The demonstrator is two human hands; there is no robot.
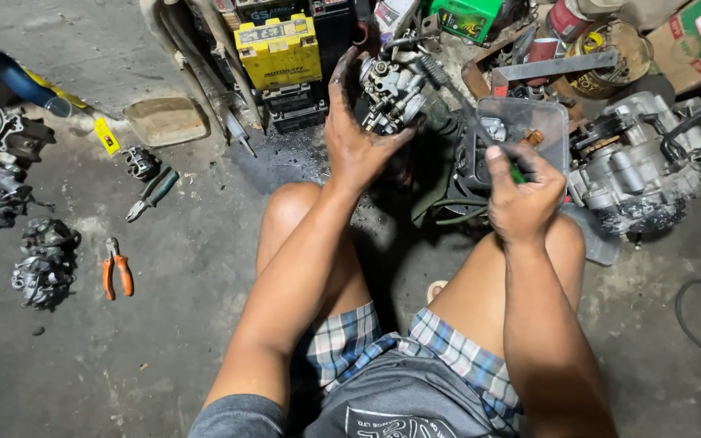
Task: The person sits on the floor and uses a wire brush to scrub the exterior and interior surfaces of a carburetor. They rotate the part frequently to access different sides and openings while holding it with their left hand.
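Fingers (342,89) of the left hand (356,138) are wrapped round a grimy grey metal carburettor (391,93), held above the knees | green-handled screwdriver (480,134) is pinched in the right hand (522,199) | carburettor judged heavy, rigid, oily; best gripped by its body | stained concrete floor (188,268), orange-handled pliers (117,268), yellow battery (279,50).

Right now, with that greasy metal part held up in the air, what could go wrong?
The left hand looks oily, so the carburetor it holds up off the floor might slip and drop. The right hand pushes a green-handled tool toward it; a slip could jab the other hand. The bare knees sit close under the work, so anything falling may hit them.
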